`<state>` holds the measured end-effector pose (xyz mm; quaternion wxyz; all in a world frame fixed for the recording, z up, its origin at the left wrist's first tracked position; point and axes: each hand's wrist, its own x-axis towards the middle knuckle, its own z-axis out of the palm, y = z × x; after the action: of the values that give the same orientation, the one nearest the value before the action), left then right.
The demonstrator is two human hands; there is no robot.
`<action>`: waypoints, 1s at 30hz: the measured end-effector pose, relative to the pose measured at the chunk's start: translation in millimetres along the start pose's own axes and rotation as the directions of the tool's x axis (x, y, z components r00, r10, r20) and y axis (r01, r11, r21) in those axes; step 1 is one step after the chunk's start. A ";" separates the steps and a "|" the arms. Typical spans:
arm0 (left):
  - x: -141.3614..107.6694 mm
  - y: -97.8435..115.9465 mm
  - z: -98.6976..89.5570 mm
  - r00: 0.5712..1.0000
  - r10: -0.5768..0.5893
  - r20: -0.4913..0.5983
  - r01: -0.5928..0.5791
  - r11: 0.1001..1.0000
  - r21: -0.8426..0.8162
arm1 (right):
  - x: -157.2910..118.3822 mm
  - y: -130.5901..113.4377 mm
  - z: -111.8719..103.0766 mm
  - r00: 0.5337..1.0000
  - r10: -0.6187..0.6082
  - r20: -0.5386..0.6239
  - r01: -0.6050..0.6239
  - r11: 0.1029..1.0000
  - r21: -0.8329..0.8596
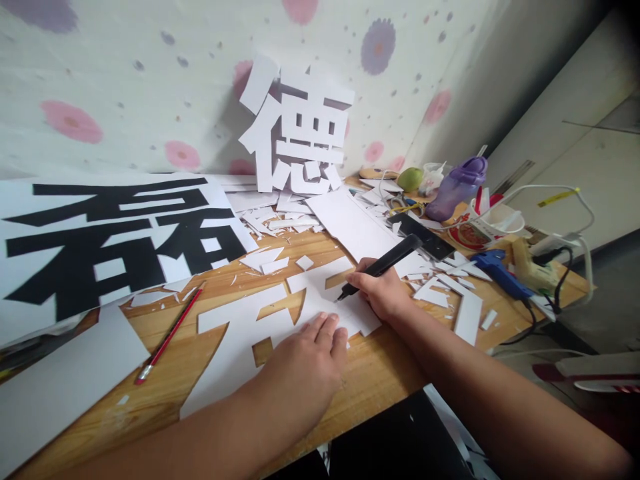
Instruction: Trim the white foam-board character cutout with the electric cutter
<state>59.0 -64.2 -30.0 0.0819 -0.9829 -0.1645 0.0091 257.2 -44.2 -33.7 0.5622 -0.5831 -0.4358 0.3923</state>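
My right hand (383,288) is closed around a black pen-like cutter (387,261), its tip down at a white foam board cut-out (245,333). The cut-out lies flat on the wooden table and has several openings in it. My left hand (315,353) rests on the same cut-out with its fingers lying flat, just left of the cutter's tip. Left of the cut-out lies a red pencil (173,330). A paper sheet with a large black character (115,257) covers the table's left side.
A white foam character (313,127) leans against the wall, with scraps (277,217) below it. At the right are a purple bottle (457,187), a paper bowl (480,227), a blue glue gun (503,273), a phone (425,237) and cables. A white board (65,393) lies front left.
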 end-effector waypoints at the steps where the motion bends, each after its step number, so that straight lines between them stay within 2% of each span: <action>1: 0.2 -0.2 -0.1 1.000 0.003 -0.006 -0.003 1.000 0.002 | -0.3 -0.4 0.2 1.000 -0.001 -0.012 0.001 1.000 0.001; 7: 0.0 0.0 -0.6 1.000 -0.007 -0.005 0.008 0.999 0.039 | -1.0 -3.5 2.0 0.998 0.004 -0.070 -0.009 0.998 -0.061; 16: 1.4 -1.5 -6.8 0.999 0.002 0.048 -0.002 1.000 0.000 | 2.2 -0.6 1.3 0.990 -0.009 -0.138 0.008 1.000 -0.009; 23: -1.9 -0.7 3.5 0.995 0.004 -0.096 -0.002 1.000 0.020 | 6.8 8.4 -1.9 0.991 -0.031 -0.129 0.044 0.995 0.094; 30: -1.4 -0.2 2.9 0.992 -0.004 -0.128 0.006 1.000 0.019 | 6.5 9.0 -0.6 0.991 -0.009 -0.131 0.027 0.990 0.139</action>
<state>57.5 -64.0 -32.9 0.1019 -0.9802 -0.1613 -0.0526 260.4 -38.1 -42.5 0.6325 -0.5625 -0.3747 0.3782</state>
